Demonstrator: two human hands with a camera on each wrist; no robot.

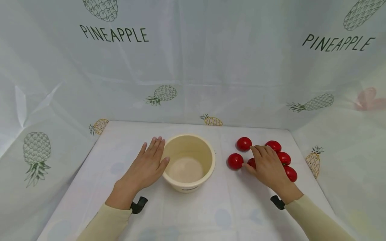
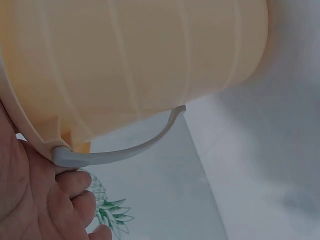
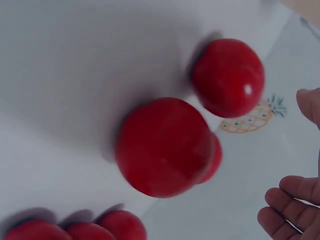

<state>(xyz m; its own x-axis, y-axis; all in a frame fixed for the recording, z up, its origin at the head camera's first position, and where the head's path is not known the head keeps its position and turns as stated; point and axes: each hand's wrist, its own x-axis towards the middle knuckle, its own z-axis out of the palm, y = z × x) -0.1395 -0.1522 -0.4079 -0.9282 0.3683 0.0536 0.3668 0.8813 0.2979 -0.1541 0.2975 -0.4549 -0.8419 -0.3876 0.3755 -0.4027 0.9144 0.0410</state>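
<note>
A cream plastic bucket stands upright on the table, its inside bare. My left hand lies along its left rim with fingers straight and the thumb at the rim. From the left wrist view, the bucket's grey handle hangs beside the fingers. Over on the right, my right hand is above a group of red tomatoes, fingers spread and holding nothing. One tomato is partly hidden under it. Two others, a near-left tomato and a far-left tomato, lie left of the hand.
Several more tomatoes sit right of the right hand, among them a back tomato and a front tomato. A white patterned cloth covers the table. Pineapple-print sheeting hangs behind and at both sides.
</note>
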